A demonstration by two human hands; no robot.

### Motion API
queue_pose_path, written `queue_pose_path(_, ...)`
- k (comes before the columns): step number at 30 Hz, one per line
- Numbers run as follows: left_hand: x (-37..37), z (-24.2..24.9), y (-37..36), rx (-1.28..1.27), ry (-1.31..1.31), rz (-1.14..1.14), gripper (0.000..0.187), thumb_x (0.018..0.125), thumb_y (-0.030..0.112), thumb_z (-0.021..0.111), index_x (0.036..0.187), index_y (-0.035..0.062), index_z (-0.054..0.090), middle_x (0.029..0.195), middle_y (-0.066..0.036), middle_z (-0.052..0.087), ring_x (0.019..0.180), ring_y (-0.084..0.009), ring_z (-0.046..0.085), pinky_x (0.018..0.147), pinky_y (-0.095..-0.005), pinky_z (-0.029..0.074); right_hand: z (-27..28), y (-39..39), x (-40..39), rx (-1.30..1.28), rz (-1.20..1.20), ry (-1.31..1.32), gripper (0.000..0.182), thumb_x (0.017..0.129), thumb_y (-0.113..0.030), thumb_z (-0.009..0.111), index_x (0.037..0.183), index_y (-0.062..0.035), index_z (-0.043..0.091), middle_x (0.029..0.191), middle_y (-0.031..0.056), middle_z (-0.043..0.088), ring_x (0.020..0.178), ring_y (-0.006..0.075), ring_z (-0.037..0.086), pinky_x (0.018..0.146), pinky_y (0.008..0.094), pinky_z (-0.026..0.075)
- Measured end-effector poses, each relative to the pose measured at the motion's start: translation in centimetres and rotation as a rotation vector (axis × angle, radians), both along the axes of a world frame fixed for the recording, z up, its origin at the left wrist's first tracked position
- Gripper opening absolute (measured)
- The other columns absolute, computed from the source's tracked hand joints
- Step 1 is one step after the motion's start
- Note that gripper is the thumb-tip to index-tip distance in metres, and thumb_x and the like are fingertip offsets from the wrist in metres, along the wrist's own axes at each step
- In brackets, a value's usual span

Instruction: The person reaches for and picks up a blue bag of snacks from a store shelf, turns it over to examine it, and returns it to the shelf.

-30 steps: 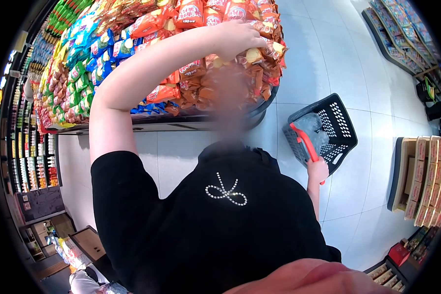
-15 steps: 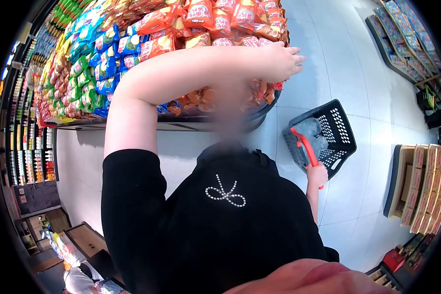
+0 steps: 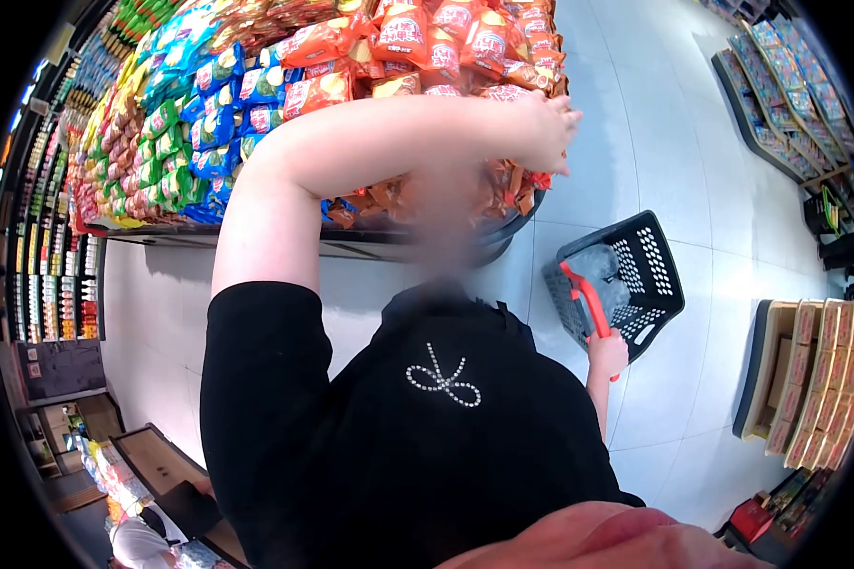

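My left hand [image 3: 548,131] is stretched across in front of me, over the right end of a heap of snack bags. Its fingers are apart and no bag shows in them. Nearest to it are orange snack bags [image 3: 489,43], and part of the heap is hidden behind my forearm. Low on my right side, my right hand [image 3: 608,355] is closed around the red handle [image 3: 588,296] of a black shopping basket [image 3: 657,270]. Inside the basket lies something clear and plastic-like, whose kind I cannot make out.
Blue bags [image 3: 215,123] and green bags [image 3: 161,152] fill the display further left. Bottle shelves [image 3: 52,275] line the left side. Stacked boxes [image 3: 821,379] and a rack [image 3: 778,90] stand on the right. Another person [image 3: 142,541] is at the lower left.
The view has shifted slightly. My left hand has moved a little left and down relative to the orange bags, and its fingers point lower. My right hand keeps its hold on the basket handle.
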State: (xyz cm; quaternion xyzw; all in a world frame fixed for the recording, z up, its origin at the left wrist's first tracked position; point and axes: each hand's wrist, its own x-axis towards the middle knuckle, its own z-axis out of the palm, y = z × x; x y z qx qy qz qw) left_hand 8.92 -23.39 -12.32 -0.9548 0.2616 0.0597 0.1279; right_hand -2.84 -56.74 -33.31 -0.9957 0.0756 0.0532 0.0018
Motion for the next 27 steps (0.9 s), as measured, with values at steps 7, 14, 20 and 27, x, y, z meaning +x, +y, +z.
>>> queue_pose_path(7, -9.7, 5.7, -1.3, -0.278, -0.097, -0.425, 0.044, 0.078, 0.026, 0.053, 0.115, 0.0042, 0.046, 0.123, -0.015, 0.042, 0.118, -0.0276, 0.037, 0.09, -0.0382, 0.035, 0.3, 0.0, 0.0, -0.014, 0.01, 0.011, 0.025, 0.066, -0.033, 0.061, 0.069, -0.0086, 0.062, 0.062, 0.0124, 0.06, 0.06, 0.0309, 0.06, 0.055, 0.0403, 0.048)
queue_pose_path(14, -18.1, 6.7, 3.3, -0.872, -0.209, -0.077, 0.029, 0.073, 0.02, 0.061, 0.097, 0.0042, 0.054, 0.086, -0.011, 0.055, 0.079, -0.0253, 0.055, 0.065, -0.0341, 0.043, 0.1, 0.4, -0.1, -0.025, 0.024, -0.053, 0.024, 0.065, -0.032, 0.061, 0.067, -0.0088, 0.062, 0.06, 0.0136, 0.059, 0.059, 0.0312, 0.06, 0.053, 0.0407, 0.048)
queue_pose_path(20, -22.5, 1.2, 4.4, -0.956, -0.17, 0.425, 0.016, 0.075, 0.017, 0.058, 0.086, 0.0052, 0.057, 0.071, -0.009, 0.055, 0.07, -0.0269, 0.055, 0.06, -0.038, 0.043, 0.4, 0.6, 0.0, 0.022, 0.057, -0.024, 0.027, 0.068, -0.032, 0.06, 0.066, -0.0051, 0.061, 0.062, 0.0145, 0.06, 0.061, 0.0328, 0.06, 0.054, 0.0417, 0.047)
queue_pose_path(27, -24.1, 3.3, 6.4, -0.398, -0.393, 0.605, 0.016, 0.065, 0.01, 0.063, 0.08, 0.0061, 0.059, 0.074, -0.004, 0.055, 0.069, -0.0207, 0.054, 0.062, -0.0322, 0.041, 0.7, 1.0, 0.2, 0.066, 0.086, 0.01, 0.026, 0.07, -0.028, 0.057, 0.069, -0.0029, 0.061, 0.065, 0.016, 0.06, 0.062, 0.034, 0.06, 0.057, 0.0417, 0.048)
